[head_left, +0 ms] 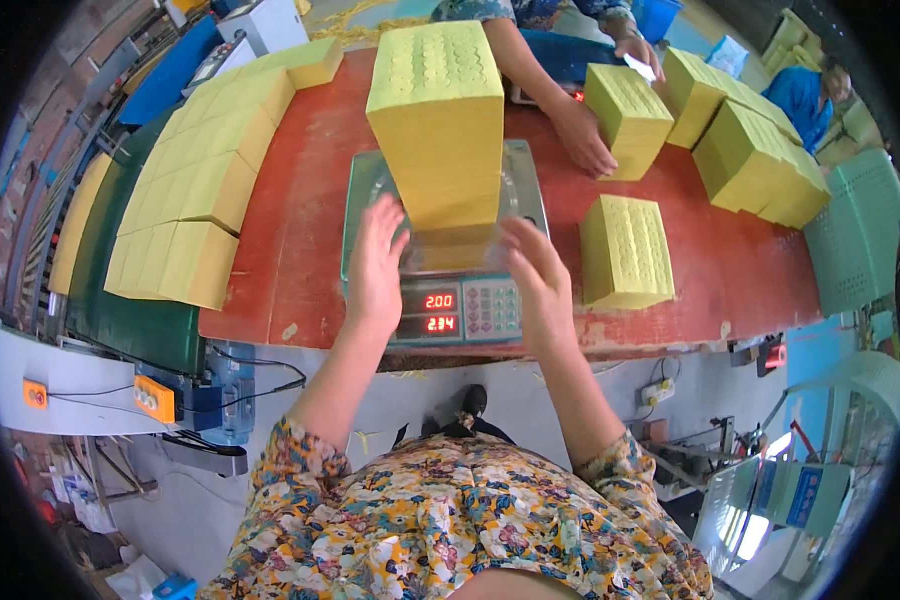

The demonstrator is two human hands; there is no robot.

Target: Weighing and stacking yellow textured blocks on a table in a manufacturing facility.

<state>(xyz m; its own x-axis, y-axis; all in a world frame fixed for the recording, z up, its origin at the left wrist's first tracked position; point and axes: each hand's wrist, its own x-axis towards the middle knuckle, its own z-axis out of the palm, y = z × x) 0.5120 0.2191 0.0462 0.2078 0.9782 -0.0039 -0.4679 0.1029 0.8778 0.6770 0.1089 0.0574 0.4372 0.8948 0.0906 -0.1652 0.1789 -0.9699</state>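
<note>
A tall stack of yellow paper point(435, 150), its top stamped with rows of wavy cuts, stands upright on the metal pan of a digital scale point(470, 312) with lit red digits. My left hand point(378, 265) is by the stack's lower left, fingers stretched upward and apart. On the other side, my right hand point(540, 278) is spread near the lower right corner, a little blurred. Both hands look empty; a slight touch of the left fingertips on the stack cannot be ruled out. Right of the scale, a shorter yellow paper stack point(627, 252) sits on the red table point(300, 200).
Across the table a co-worker's hand point(585, 140) touches another yellow stack point(630, 120). More yellow blocks point(760, 165) stand at the far right beside a green basket point(855, 225). A long row of yellow blocks point(195, 190) lies along a green conveyor belt point(155, 335) at left.
</note>
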